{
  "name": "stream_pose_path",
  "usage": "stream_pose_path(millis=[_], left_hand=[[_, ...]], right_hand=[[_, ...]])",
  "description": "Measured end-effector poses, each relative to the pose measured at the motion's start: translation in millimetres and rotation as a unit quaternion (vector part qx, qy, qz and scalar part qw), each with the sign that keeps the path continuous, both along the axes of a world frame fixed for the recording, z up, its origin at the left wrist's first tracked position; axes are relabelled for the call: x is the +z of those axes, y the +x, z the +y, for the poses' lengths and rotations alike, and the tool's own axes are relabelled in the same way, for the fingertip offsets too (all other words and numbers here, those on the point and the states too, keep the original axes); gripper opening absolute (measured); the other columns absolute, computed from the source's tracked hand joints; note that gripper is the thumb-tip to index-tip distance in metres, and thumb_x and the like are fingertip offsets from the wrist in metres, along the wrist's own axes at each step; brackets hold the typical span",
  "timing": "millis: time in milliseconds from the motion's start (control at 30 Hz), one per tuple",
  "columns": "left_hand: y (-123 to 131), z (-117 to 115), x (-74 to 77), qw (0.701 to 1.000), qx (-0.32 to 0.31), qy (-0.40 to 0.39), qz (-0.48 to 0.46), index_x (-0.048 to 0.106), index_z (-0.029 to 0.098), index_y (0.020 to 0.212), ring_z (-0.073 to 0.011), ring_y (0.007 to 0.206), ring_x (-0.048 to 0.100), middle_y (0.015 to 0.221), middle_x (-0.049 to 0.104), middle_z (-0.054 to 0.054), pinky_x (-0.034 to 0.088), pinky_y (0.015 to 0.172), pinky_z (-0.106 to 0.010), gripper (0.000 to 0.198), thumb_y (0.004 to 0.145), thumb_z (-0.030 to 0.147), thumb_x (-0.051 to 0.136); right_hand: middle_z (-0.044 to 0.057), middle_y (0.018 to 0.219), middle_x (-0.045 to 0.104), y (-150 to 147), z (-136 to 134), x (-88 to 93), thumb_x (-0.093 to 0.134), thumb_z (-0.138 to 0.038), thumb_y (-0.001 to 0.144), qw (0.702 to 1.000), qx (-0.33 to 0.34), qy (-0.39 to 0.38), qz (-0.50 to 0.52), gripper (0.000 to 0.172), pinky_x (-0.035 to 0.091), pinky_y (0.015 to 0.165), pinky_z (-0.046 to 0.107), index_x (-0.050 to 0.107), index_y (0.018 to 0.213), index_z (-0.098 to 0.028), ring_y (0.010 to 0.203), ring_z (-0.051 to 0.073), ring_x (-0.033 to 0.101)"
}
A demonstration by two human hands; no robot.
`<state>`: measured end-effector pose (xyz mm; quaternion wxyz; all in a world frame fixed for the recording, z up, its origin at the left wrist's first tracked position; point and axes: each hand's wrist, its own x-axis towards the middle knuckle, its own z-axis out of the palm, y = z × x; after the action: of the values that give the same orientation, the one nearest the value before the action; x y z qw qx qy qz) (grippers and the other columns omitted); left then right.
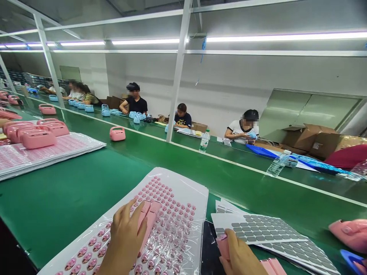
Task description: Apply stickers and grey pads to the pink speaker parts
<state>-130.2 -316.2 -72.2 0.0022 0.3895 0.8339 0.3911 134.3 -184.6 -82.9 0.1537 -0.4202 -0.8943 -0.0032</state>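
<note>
My left hand (124, 233) is closed around two long pink plastic pieces (150, 219), side by side with perforated patches at their far ends. Beneath them lies a white sheet of round pink stickers (177, 208), partly covered by crinkled clear film. To the right, my right hand (242, 254) pinches another pink plastic piece (223, 246), mostly hidden by the fingers. It hovers by a dark flat object (209, 244) and sheets of grey rounded stickers (258, 229). More pink pieces (273, 266) lie below that hand.
Pink handled housings (38, 137) rest on stacked sticker sheets (86, 143) at left. A lone pink housing (117, 133) sits on the green conveyor belt (143, 147). Water bottles (204, 141) stand along the far side, where several people work. A blue tray (348, 259) is at lower right.
</note>
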Motion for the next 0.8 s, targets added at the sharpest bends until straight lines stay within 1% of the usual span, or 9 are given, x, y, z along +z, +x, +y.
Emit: stream_pose_path(millis=[100, 200, 267, 333, 400, 533, 667, 733, 800], left_hand=[[21.5, -7.0, 12.3, 0.980, -0.102, 0.115, -0.125, 0.059, 0.019, 0.114, -0.0289, 0.105, 0.049, 0.119, 0.052, -0.013, 0.041, 0.089, -0.042, 0.044, 0.083, 0.046, 0.043], [37.6, -6.0, 8.4, 0.886, -0.302, 0.144, -0.321, 0.050, 0.026, 0.124, -0.0273, 0.093, 0.054, 0.122, 0.051, -0.011, 0.048, 0.074, -0.037, 0.072, 0.065, 0.066, 0.058], [41.0, -2.5, 0.5, 0.835, -0.373, 0.145, -0.377, 0.047, 0.023, 0.124, -0.0283, 0.091, 0.055, 0.114, 0.055, -0.012, 0.047, 0.073, -0.037, 0.084, 0.055, 0.066, 0.067], [39.1, 0.9, -5.6, 0.821, -0.353, 0.129, -0.430, 0.044, 0.018, 0.119, -0.0252, 0.079, 0.058, 0.094, 0.061, -0.011, 0.047, 0.068, -0.035, 0.074, 0.061, 0.058, 0.068], [34.1, 3.6, -7.6, 0.808, -0.299, 0.146, -0.486, 0.034, 0.018, 0.119, -0.0209, 0.064, 0.059, 0.083, 0.060, -0.006, 0.046, 0.058, -0.034, 0.067, 0.069, 0.051, 0.064], [25.4, 7.4, -3.3, 0.750, -0.283, 0.200, -0.564, 0.020, 0.020, 0.122, -0.0173, 0.047, 0.056, 0.076, 0.063, -0.003, 0.042, 0.045, -0.030, 0.077, 0.068, 0.052, 0.064], [26.3, 4.9, 2.3, 0.729, -0.262, 0.221, -0.592, 0.039, 0.019, 0.110, -0.0124, 0.043, 0.050, 0.069, 0.063, -0.002, 0.038, 0.041, -0.024, 0.058, 0.069, 0.051, 0.064], [27.7, 1.8, 3.5, 0.730, -0.261, 0.212, -0.595, 0.054, 0.015, 0.093, -0.0110, 0.045, 0.049, 0.063, 0.061, -0.004, 0.039, 0.044, -0.022, 0.043, 0.072, 0.052, 0.060], [27.9, -0.8, 3.5, 0.725, -0.263, 0.189, -0.608, 0.061, 0.011, 0.084, -0.0101, 0.044, 0.047, 0.055, 0.058, -0.006, 0.037, 0.044, -0.020, 0.046, 0.074, 0.056, 0.055]], right_hand=[[0.011, 0.105, 0.064, -25.4, -16.4, 23.3, 0.051, -0.009, 0.070, 0.984, 0.094, -0.015, 0.150, 0.046, 0.049, 0.079, 0.037, 0.048, 0.115, -0.021, 0.095, 0.026, 0.061], [0.011, 0.104, 0.064, -68.8, -40.8, 48.2, 0.058, -0.015, 0.069, 0.949, 0.149, -0.088, 0.265, 0.050, 0.049, 0.077, 0.034, 0.045, 0.117, -0.020, 0.089, 0.025, 0.062], [0.007, 0.092, 0.067, -99.9, -46.7, 61.8, 0.057, -0.023, 0.074, 0.921, 0.163, -0.197, 0.294, 0.035, 0.049, 0.068, 0.029, 0.050, 0.108, -0.021, 0.078, 0.021, 0.063], [0.002, 0.078, 0.067, -125.0, -35.8, 68.0, 0.043, -0.030, 0.086, 0.902, 0.141, -0.276, 0.302, 0.017, 0.047, 0.059, 0.025, 0.052, 0.097, -0.021, 0.067, 0.017, 0.063], [0.003, 0.077, 0.065, -139.8, -10.5, 63.5, 0.029, -0.027, 0.092, 0.907, 0.074, -0.280, 0.305, 0.023, 0.043, 0.054, 0.024, 0.051, 0.097, -0.020, 0.064, 0.015, 0.061], [0.009, 0.084, 0.062, -142.3, 42.0, 29.6, 0.042, -0.004, 0.077, 0.931, -0.030, -0.236, 0.277, 0.035, 0.038, 0.052, 0.026, 0.044, 0.111, -0.012, 0.063, 0.018, 0.060], [0.006, 0.076, 0.062, -135.5, 57.1, 3.4, 0.049, 0.003, 0.066, 0.943, -0.035, -0.219, 0.246, 0.048, 0.036, 0.055, 0.026, 0.044, 0.112, -0.012, 0.067, 0.020, 0.059], [0.004, 0.072, 0.062, -134.3, 57.3, 0.7, 0.050, 0.002, 0.065, 0.946, -0.034, -0.217, 0.240, 0.048, 0.036, 0.056, 0.025, 0.044, 0.111, -0.013, 0.067, 0.019, 0.059], [0.001, 0.067, 0.062, -134.0, 58.4, 1.9, 0.051, 0.002, 0.064, 0.946, -0.033, -0.220, 0.236, 0.045, 0.034, 0.055, 0.025, 0.046, 0.105, -0.015, 0.064, 0.018, 0.058]])
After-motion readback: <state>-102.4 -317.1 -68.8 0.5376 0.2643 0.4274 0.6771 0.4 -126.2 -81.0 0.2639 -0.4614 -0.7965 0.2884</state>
